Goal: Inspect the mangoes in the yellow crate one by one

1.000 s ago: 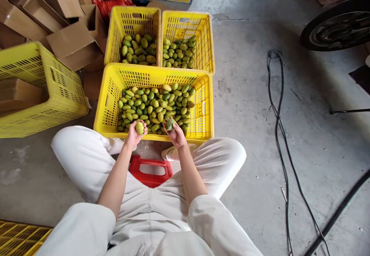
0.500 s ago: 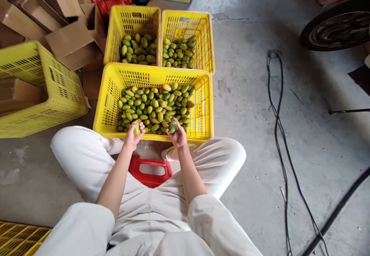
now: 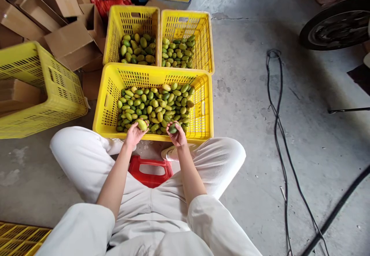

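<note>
Yellow-green fruit (image 3: pixel 141 124), oval and smooth, sits at the far end of the left hand (image 3: pixel 135 133), over the near part of the crate. Its long axis seems to run aslant, from far left to near right. The fingers curl around it with part of its upper side bare; how firmly they press cannot be told.

Just to its right, with a gap between, a dark green fruit (image 3: pixel 173 128) lies in the right hand (image 3: pixel 179 134), gripped between thumb and fingers, its long axis closer to left-right. The two hands are level with each other, each nearest to its own fruit.

Directly beyond both hands spreads the pile of fruits (image 3: pixel 158 107), in mixed greens and yellows, inside the near yellow crate (image 3: pixel 156 79); the hands reach across that crate's near rim.

Farther off, two more crates stand side by side, also holding fruits. The far left crate (image 3: pixel 115 36) lies beyond the left hand, roughly in line with it; the far right crate (image 3: pixel 206 44) is similarly nearer to the right hand.

On the near side, a red plastic stool (image 3: pixel 152 181) shows between the person's legs. Cardboard boxes (image 3: pixel 71 42) heap up at the far left, and a black cable (image 3: pixel 277 111) crosses the concrete floor (image 3: pixel 245 106) at right.
</note>
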Motion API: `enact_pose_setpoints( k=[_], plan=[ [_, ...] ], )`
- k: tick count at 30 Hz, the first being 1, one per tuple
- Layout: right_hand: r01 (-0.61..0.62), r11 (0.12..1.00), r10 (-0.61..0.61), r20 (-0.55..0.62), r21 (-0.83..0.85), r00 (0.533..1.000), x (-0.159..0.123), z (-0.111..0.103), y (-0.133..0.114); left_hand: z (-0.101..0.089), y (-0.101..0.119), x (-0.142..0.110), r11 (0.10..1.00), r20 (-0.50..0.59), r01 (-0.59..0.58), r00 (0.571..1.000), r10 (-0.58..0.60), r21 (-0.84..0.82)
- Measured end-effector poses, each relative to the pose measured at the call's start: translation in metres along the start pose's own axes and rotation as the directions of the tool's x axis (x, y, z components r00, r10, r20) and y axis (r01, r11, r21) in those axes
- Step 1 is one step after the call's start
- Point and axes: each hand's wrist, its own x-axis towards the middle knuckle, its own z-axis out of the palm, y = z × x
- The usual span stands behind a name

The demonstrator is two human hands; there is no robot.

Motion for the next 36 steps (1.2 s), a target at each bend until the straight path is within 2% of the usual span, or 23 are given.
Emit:
enact_pose_setpoints(
  k=[3, 8, 14, 18, 21, 24, 29, 33, 36],
  plan=[
    [0.004, 1.0, -0.003, 0.036, -0.022, 0.999, 0.0, 0.001, 0.001, -0.005, -0.004, 0.005, 0.998, 0.029, -0.038, 0.999, 0.037, 0.042],
    [0.05, 0.999, -0.05, 0.021, -0.012, 0.999, -0.001, 0.004, 0.0, -0.008, -0.004, 0.004, 0.996, 0.129, -0.091, 0.987, 0.092, -0.017],
    [0.01, 0.996, -0.005, 0.053, -0.093, 0.999, -0.001, 0.006, 0.0, -0.004, -0.003, 0.0, 0.983, 0.101, -0.103, 0.991, 0.089, 0.152],
    [-0.021, 0.995, 0.025, 0.039, -0.097, 0.999, -0.001, 0.005, 0.001, -0.001, 0.0, 0.0, 0.994, 0.129, -0.097, 0.988, 0.089, 0.059],
    [0.007, 0.999, -0.006, 0.025, -0.053, 1.0, -0.001, 0.004, 0.001, 0.002, 0.002, -0.002, 0.999, 0.088, -0.051, 0.995, 0.052, -0.009],
    [0.011, 0.997, -0.009, 0.036, -0.071, 0.999, -0.002, 0.005, 0.001, 0.002, 0.002, -0.002, 1.0, 0.034, -0.018, 0.999, 0.018, 0.005],
    [0.026, 0.998, -0.024, 0.03, -0.058, 0.999, -0.005, 0.008, -0.001, -0.002, -0.003, 0.002, 0.994, 0.065, -0.03, 0.998, 0.023, 0.102],
    [0.016, 0.996, -0.011, 0.057, -0.086, 0.998, -0.005, 0.01, -0.001, -0.004, -0.004, 0.002, 0.997, 0.116, -0.067, 0.991, 0.063, 0.031],
    [0.011, 0.992, -0.007, 0.036, -0.124, 0.999, -0.004, 0.01, -0.001, -0.005, -0.003, 0.0, 0.995, 0.08, -0.087, 0.993, 0.084, 0.038]
  ],
)
